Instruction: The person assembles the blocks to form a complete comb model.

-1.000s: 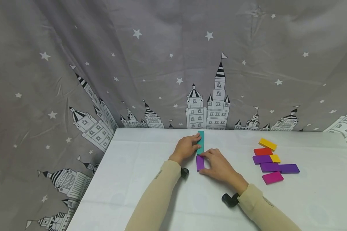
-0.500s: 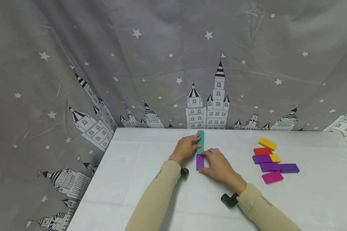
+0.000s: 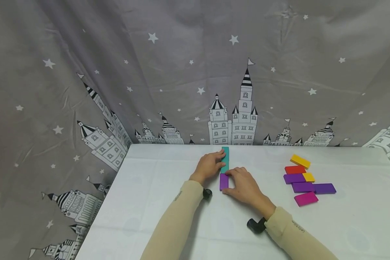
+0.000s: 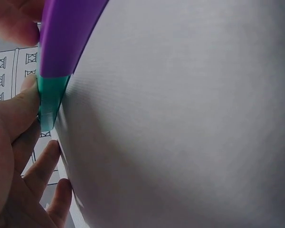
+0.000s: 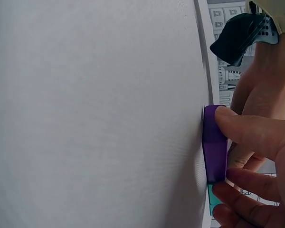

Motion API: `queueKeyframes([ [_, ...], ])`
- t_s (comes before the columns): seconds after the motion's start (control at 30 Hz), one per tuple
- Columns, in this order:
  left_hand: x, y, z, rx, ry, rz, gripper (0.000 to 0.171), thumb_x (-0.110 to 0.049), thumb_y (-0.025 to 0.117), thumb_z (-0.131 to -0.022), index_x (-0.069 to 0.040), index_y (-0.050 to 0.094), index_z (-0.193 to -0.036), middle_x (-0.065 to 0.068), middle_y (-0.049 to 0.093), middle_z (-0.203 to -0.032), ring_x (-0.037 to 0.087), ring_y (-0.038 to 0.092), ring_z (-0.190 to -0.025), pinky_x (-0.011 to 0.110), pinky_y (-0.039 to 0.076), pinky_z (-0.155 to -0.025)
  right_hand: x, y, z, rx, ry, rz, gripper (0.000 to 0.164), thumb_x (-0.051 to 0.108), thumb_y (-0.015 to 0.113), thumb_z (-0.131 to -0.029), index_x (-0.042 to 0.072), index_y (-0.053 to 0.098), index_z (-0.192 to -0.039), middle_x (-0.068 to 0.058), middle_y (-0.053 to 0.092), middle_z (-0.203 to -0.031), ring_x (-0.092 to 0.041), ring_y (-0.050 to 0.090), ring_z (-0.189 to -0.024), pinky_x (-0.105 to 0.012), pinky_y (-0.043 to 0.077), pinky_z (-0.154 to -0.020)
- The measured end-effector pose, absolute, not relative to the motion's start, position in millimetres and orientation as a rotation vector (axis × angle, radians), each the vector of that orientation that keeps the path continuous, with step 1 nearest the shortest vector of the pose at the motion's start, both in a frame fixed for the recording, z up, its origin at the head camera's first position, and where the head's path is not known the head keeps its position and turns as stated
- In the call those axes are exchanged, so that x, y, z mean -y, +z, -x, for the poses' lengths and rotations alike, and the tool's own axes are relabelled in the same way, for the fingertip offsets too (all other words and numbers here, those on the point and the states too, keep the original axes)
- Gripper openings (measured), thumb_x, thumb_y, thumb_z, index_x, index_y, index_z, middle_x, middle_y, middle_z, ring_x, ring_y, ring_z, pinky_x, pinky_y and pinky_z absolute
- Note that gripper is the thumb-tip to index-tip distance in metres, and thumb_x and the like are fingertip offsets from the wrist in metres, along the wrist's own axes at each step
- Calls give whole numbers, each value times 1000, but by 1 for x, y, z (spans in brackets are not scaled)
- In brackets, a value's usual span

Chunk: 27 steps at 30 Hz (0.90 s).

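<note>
A: What did the right hand hold?
B: A purple block, pinched between thumb and fingers near its two ends, on the bench, abutting the near end of a teal block.
A: And the left hand?
B: Partly spread, its thumb and a fingertip touching the teal block.

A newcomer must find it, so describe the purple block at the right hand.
On the white table, look left of the cluster of coloured blocks, towards the far edge. There the right hand holds the purple block between thumb and fingers. Unlike the cluster's purple blocks, it lies end to end with a teal block.
</note>
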<state>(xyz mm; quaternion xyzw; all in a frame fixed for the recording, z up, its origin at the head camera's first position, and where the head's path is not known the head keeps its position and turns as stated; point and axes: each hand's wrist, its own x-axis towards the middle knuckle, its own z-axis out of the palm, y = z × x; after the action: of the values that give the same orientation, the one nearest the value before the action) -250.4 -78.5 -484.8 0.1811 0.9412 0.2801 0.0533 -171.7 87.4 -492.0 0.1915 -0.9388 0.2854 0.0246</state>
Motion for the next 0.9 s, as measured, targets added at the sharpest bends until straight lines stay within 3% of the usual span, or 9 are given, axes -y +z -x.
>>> queueKeyframes([
  [0.9,80,-489,253,-2859,879,-555,49,-26,69,-96,-13,57,-142,-6,47,-152,23,43,-142,43,31,-120,-92,-488,166,2903,841,-576,61,34,89,-75,2,68,-122,-12,68,-118,-30,58,-111,-47,51,-96],
])
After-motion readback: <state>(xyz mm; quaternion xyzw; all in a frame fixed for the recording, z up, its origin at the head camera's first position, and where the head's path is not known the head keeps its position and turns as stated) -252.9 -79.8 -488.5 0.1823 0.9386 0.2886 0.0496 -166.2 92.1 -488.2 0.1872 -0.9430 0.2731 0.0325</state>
